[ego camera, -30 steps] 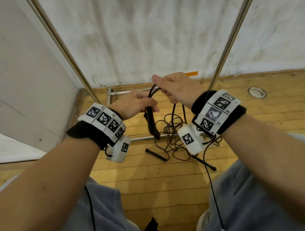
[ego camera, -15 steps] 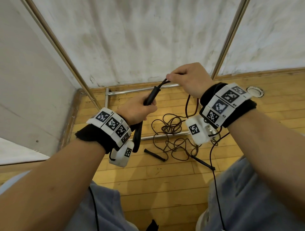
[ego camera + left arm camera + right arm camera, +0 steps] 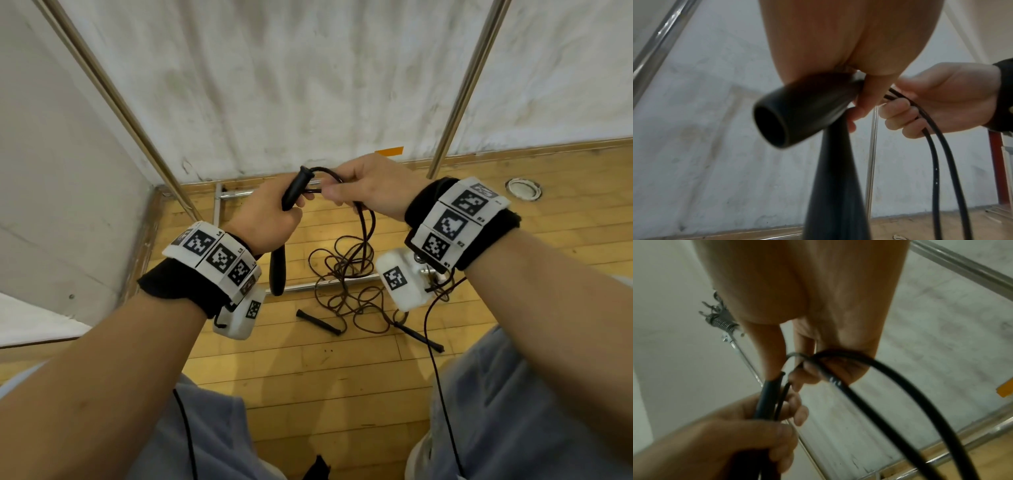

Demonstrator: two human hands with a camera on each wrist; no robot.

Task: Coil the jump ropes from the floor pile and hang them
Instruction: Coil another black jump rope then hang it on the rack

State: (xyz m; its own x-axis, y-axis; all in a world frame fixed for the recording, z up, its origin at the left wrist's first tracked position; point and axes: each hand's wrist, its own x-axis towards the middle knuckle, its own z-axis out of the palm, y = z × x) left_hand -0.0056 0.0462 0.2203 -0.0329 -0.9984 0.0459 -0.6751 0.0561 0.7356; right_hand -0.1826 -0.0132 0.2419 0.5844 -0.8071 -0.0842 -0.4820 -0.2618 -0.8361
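Note:
My left hand [image 3: 270, 219] grips two black jump-rope handles [image 3: 296, 192] held together; one handle end [image 3: 277, 274] sticks out below my fist. In the left wrist view the hollow handle end [image 3: 789, 112] points at the camera. My right hand [image 3: 370, 186] pinches the black rope cord [image 3: 363, 222] just beside the handles, and a loop of it arcs from the handle tip to my fingers [image 3: 812, 371]. The cord [image 3: 890, 394] hangs down to a tangled pile of rope [image 3: 346, 287] on the wooden floor. Another black handle [image 3: 318, 322] lies loose on the floor.
Two slanted metal poles [image 3: 113, 96] [image 3: 469, 85] of a rack rise against the white wall, with a metal base bar [image 3: 236, 194] on the floor. A round floor fitting [image 3: 522, 188] sits at the right. My knees in grey trousers [image 3: 513, 411] fill the bottom.
My left hand turned the handles upright and rose slightly. My right hand came down and in toward the handles, bringing a cord loop to them.

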